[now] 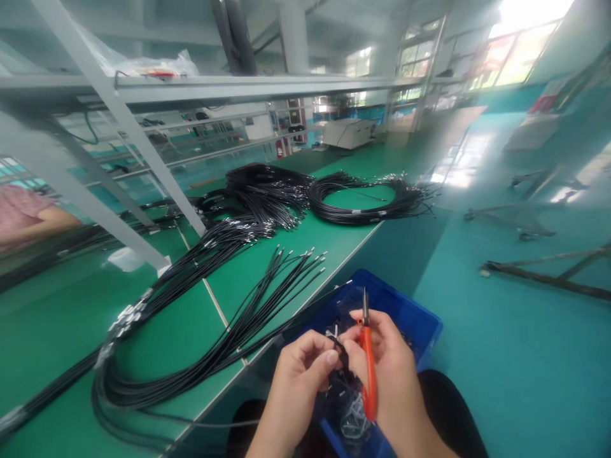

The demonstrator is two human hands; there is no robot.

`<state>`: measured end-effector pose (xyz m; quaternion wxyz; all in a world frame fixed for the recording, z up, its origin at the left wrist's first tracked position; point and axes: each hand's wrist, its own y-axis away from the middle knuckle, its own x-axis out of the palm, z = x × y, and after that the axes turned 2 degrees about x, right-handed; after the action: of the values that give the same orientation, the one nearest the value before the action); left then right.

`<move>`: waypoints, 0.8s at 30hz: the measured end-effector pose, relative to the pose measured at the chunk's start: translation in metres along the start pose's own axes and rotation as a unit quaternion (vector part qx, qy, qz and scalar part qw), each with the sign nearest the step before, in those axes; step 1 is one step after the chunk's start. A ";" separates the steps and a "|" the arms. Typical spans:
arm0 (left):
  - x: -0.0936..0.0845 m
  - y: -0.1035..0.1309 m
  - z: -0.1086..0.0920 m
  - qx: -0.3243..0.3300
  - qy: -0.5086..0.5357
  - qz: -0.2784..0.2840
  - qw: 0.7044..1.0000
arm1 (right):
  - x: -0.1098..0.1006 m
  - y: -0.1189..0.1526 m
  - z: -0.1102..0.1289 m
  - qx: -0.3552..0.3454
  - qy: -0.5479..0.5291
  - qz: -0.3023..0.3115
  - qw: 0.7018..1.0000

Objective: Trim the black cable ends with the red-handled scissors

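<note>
My left hand (305, 369) pinches a small black piece (342, 353), whose exact kind I cannot make out. In my right hand (389, 362) rests a pair of pliers (369, 372) with orange-red handles, the narrow metal jaws pointing up and away. The right fingertips meet the left ones near the black piece. Below both hands sits a blue bin (417, 318) with small clear and dark parts inside. To the left, a bundle of black cables (191, 375) with light metal tips curves over the green bench; one cable end stretches toward the bin.
On the green bench (229, 273) lie a coiled cable bundle (353, 213) and a cable pile (267, 191). A metal shelf frame (128, 133) rises at left, with a white box (349, 133) farther back. Another person's arm (42, 226) shows far left. Wheeled stands (548, 273) occupy the right floor.
</note>
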<state>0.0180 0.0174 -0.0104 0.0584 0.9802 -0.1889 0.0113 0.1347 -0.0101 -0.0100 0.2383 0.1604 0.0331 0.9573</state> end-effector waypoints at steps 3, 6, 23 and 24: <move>0.000 0.000 -0.002 -0.008 -0.009 -0.009 1.000 | -0.004 0.003 -0.003 -0.051 0.048 -0.043 0.997; 0.000 0.000 -0.002 -0.001 -0.025 -0.015 1.000 | -0.005 0.003 -0.004 -0.074 0.055 -0.041 0.995; 0.003 0.001 -0.003 0.015 -0.045 -0.062 0.997 | -0.009 0.002 -0.014 -0.147 0.202 -0.070 0.966; 0.003 0.001 -0.003 0.016 -0.045 -0.062 0.997 | -0.009 0.001 -0.013 -0.138 0.183 -0.073 0.971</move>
<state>0.0208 0.0161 -0.0074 0.0350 0.9904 -0.1297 -0.0337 0.1380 -0.0153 -0.0247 0.3171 -0.0552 -0.0451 0.9457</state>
